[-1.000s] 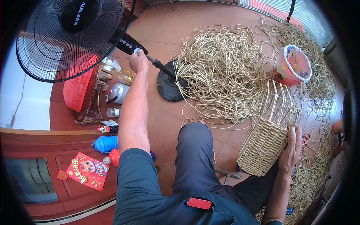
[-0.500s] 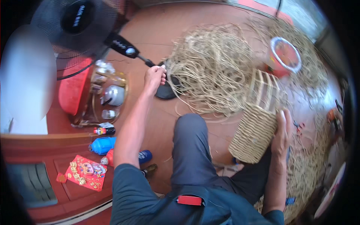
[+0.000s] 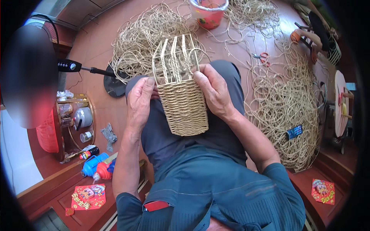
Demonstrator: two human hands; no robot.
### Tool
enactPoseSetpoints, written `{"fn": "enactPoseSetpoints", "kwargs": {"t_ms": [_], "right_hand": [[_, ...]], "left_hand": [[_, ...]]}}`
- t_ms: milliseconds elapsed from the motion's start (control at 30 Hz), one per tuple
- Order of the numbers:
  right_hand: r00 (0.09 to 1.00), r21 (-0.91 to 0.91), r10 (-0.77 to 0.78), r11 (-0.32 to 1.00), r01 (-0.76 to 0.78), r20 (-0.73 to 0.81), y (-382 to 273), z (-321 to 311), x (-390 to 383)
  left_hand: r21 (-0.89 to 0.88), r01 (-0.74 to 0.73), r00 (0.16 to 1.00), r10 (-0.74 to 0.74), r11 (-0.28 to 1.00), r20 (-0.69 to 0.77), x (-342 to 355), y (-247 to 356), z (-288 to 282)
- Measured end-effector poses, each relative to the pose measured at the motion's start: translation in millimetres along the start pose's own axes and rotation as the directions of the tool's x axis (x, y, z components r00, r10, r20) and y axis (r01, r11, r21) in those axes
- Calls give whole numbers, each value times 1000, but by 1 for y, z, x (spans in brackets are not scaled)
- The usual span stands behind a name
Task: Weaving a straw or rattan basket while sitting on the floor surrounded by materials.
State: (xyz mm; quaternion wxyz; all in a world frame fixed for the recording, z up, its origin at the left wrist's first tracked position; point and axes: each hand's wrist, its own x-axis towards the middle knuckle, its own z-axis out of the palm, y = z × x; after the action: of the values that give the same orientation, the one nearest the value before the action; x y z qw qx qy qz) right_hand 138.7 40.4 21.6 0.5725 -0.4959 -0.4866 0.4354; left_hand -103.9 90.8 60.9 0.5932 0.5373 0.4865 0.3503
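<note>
A half-woven straw-coloured basket (image 3: 183, 109) lies tilted over my lap, its closed woven bottom toward me. Bare upright strands on a thin wire frame (image 3: 175, 57) rise from the woven wall at its far end. My left hand (image 3: 140, 101) is closed at the basket's left side, where weaving meets bare frame; its fingers go partly behind the wall. On the other side my right hand (image 3: 214, 92) grips the edge, thumb in front and fingers mostly hidden. A loose strand curves out to the right of the frame, just above this hand.
Heaps of loose cord (image 3: 138, 46) cover the floor ahead and to the right (image 3: 285, 111). Red-handled scissors (image 3: 263, 57) lie among strands. A red bucket (image 3: 209, 15) stands beyond, a fan (image 3: 69, 66) at left, near a rack with a kettle (image 3: 83, 117). Another person sits far right.
My left hand has come back from its reach out to the left and now touches the basket. The basket has moved from my right side to the middle, and the view has turned.
</note>
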Motion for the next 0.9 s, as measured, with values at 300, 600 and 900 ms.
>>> {"fn": "enactPoseSetpoints", "kwargs": {"t_ms": [300, 600, 900], "right_hand": [[998, -65, 61, 996, -60, 8, -12, -8, -73], [987, -115, 141, 982, -150, -80, -19, 1, -72], [988, 3, 151, 989, -151, -45, -10, -1, -69]], "left_hand": [[266, -19, 998, 35, 964, -53, -64, -5, 32], [665, -460, 784, 621, 589, -8, -69, 17, 66], [778, -362, 897, 420, 513, 140, -37, 28, 103]]}}
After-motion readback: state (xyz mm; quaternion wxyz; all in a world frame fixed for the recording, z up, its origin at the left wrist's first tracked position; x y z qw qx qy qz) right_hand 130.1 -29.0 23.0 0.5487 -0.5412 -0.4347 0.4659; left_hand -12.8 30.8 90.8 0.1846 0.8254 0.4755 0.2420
